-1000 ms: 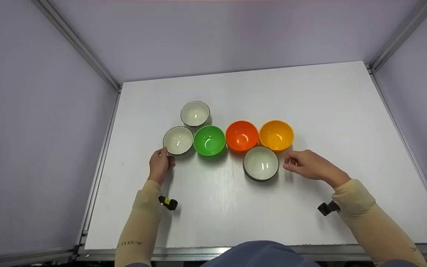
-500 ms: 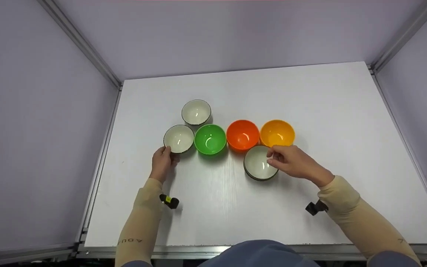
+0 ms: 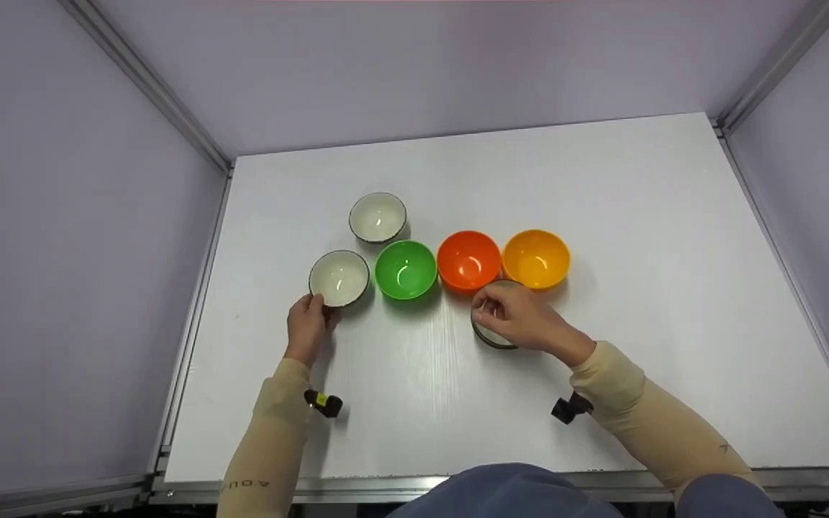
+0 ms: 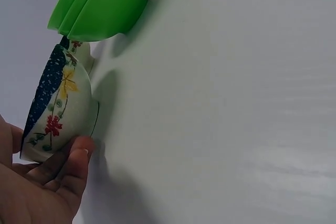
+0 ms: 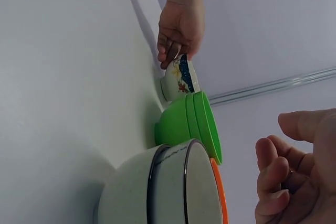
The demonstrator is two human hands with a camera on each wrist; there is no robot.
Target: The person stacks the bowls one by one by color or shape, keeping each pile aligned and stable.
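Observation:
My left hand grips the near rim of a small white bowl; the left wrist view shows its floral, blue-edged outside with my fingers curled against it. My right hand hovers with loosely curved fingers over a larger grey-white bowl, mostly covering it from the head view. In the right wrist view a gap shows between that hand and the bowl, so it holds nothing.
A green bowl, an orange bowl and a yellow bowl stand in a row on the white table. A second small white bowl sits behind the green one. Purple walls enclose three sides.
My right hand moved left from beside the grey-white bowl to over it. My left hand closed on the small white bowl and drew it slightly left and nearer, away from the green bowl.

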